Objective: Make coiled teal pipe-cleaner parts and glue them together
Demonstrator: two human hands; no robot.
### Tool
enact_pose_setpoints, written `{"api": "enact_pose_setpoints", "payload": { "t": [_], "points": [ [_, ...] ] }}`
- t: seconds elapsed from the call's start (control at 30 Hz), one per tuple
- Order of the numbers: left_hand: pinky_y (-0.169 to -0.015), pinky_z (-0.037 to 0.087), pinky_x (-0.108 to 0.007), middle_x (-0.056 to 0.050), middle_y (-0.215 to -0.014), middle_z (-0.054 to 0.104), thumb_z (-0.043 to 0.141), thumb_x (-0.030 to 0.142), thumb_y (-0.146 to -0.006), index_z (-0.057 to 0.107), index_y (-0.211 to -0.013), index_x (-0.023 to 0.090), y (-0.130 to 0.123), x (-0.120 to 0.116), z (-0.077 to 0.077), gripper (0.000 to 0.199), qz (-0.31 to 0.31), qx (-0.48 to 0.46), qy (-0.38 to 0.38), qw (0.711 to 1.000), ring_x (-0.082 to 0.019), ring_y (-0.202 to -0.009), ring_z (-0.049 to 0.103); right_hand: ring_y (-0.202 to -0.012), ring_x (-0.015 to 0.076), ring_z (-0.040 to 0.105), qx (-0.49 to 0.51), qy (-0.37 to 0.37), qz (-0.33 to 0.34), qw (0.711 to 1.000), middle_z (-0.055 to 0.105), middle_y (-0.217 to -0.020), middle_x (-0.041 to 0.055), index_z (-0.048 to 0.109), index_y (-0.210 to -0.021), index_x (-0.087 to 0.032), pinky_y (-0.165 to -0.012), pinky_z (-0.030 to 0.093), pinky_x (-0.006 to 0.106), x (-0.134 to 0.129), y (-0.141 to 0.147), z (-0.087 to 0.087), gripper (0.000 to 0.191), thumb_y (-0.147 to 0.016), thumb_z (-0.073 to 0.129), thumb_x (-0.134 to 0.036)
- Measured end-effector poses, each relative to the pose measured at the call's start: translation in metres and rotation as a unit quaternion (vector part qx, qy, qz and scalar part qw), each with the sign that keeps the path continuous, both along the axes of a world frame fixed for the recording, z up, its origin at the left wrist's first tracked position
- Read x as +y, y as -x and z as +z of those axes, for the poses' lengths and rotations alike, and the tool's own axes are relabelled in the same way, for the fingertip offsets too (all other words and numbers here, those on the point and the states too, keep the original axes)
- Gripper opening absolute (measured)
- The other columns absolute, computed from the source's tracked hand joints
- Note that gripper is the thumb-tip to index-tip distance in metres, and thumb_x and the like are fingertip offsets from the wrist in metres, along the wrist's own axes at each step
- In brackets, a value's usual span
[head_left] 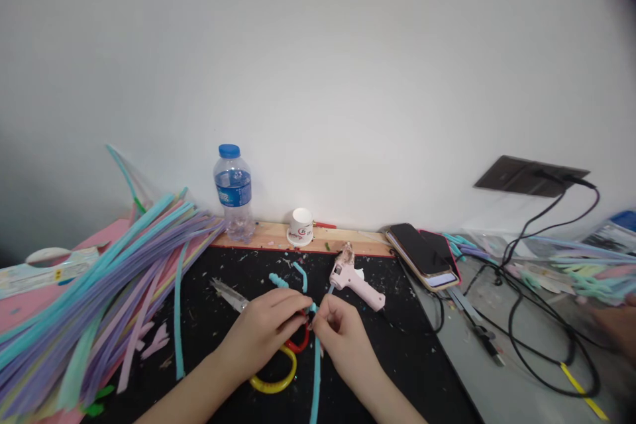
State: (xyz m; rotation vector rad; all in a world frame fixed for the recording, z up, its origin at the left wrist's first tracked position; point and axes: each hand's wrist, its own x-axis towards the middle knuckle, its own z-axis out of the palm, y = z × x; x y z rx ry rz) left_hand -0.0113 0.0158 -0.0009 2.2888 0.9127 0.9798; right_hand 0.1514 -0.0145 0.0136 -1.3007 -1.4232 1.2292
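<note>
Over the black mat, my left hand (268, 328) and my right hand (340, 331) meet fingertip to fingertip. Both pinch the upper end of a turquoise pipe cleaner (317, 377), whose long tail hangs down toward me between the wrists. A small bent part of it shows at the fingertips; its exact shape is partly hidden. Under my left hand lie scissors (273, 377) with yellow and red handles, their blades pointing to the far left. Just beyond my fingers are two short turquoise pieces (301, 276). A pale pink glue gun (360, 286) rests beyond my right hand.
A big bundle of pastel pipe cleaners (129, 278) covers the left. Along the wall stand a water bottle (232, 195) and a paper cup (301, 226). To the right are phones (422, 255), black cables (521, 305) and another person's hand (619, 324).
</note>
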Motion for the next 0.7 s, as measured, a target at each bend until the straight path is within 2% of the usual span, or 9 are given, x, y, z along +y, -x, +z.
{"api": "enact_pose_setpoints", "payload": {
  "t": [0.17, 0.27, 0.47, 0.6, 0.7],
  "points": [
    [-0.08, 0.047, -0.027, -0.005, -0.093, 0.065, 0.048, 0.004, -0.077, 0.061, -0.1, 0.023, -0.0015, -0.0025, 0.0026, 0.032, -0.005, 0.002, -0.005, 1.0, -0.017, -0.086, 0.059, -0.038, 0.0061, 0.035, 0.014, 0.009, 0.021, 1.0, 0.039, -0.042, -0.0089, 0.04, -0.058, -0.018, -0.041, 0.025, 0.018, -0.0047, 0.0058, -0.0003, 0.023, -0.079, 0.048, -0.019],
    [-0.079, 0.048, -0.026, -0.006, -0.093, 0.066, 0.044, 0.006, -0.08, 0.062, -0.101, 0.023, -0.0003, -0.0026, -0.0003, 0.032, -0.002, -0.004, -0.014, 1.0, -0.017, -0.086, 0.06, -0.04, 0.0065, 0.038, 0.026, 0.01, 0.037, 0.999, 0.041, -0.044, -0.0077, 0.041, -0.058, -0.018, -0.043, 0.027, 0.018, -0.0071, 0.0079, 0.0008, 0.025, -0.081, 0.048, -0.025],
    [-0.09, 0.044, -0.03, -0.008, -0.11, 0.063, 0.046, 0.012, -0.084, 0.055, -0.116, 0.023, 0.0018, -0.0044, 0.0018, 0.035, 0.024, 0.009, -0.047, 0.999, -0.019, -0.1, 0.057, -0.038, 0.0061, 0.035, 0.036, 0.009, 0.001, 0.999, 0.041, -0.042, -0.0077, 0.042, -0.057, -0.018, -0.041, 0.025, 0.018, -0.0052, 0.0059, 0.0015, 0.03, -0.081, 0.051, -0.033],
    [-0.085, 0.047, -0.028, -0.008, -0.102, 0.065, 0.044, 0.013, -0.086, 0.06, -0.111, 0.022, 0.0031, -0.0075, 0.0068, 0.031, 0.001, 0.01, -0.054, 0.999, -0.018, -0.093, 0.059, -0.035, 0.006, 0.034, 0.052, 0.019, -0.006, 0.998, 0.04, -0.039, -0.0081, 0.042, -0.055, -0.018, -0.04, 0.023, 0.018, -0.0057, 0.0073, 0.0026, 0.033, -0.081, 0.052, -0.037],
    [-0.082, 0.048, -0.027, -0.007, -0.097, 0.068, 0.044, 0.013, -0.085, 0.062, -0.109, 0.024, 0.0031, -0.0075, 0.0057, 0.031, 0.008, -0.034, -0.045, 0.998, -0.018, -0.088, 0.061, -0.036, 0.0063, 0.034, 0.067, 0.015, 0.015, 0.998, 0.042, -0.039, -0.0072, 0.045, -0.058, -0.017, -0.041, 0.025, 0.019, -0.0066, 0.007, 0.0026, 0.034, -0.083, 0.05, -0.04]
  ]
}}
